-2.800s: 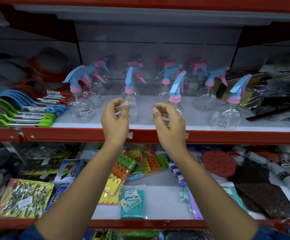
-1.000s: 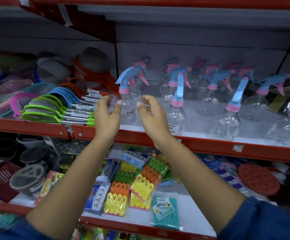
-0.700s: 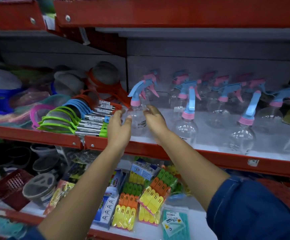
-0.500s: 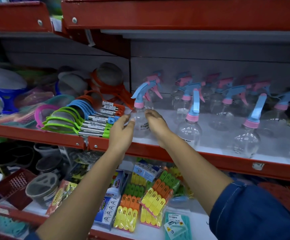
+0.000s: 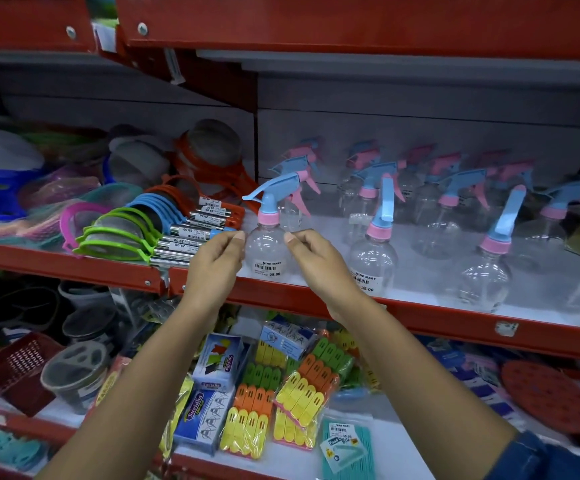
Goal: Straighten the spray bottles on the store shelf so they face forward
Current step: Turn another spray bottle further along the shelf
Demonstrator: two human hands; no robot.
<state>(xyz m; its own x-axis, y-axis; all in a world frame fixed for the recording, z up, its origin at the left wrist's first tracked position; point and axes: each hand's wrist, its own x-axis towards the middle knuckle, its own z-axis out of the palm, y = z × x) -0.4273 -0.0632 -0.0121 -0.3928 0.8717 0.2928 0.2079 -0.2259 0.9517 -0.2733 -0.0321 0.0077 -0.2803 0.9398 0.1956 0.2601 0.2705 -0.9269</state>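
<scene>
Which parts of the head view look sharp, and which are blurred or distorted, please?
Head view: the front clear plastic spray bottle and its price label are sharp between both hands; the rear spray bottles and left-edge plastic wares blur; the red shelf edge bows from wide-angle distortion.

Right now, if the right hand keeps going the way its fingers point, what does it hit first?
The right hand points up-left at the leftmost front bottle; likely meets its clear shoulder first, though depth is unclear.
</scene>
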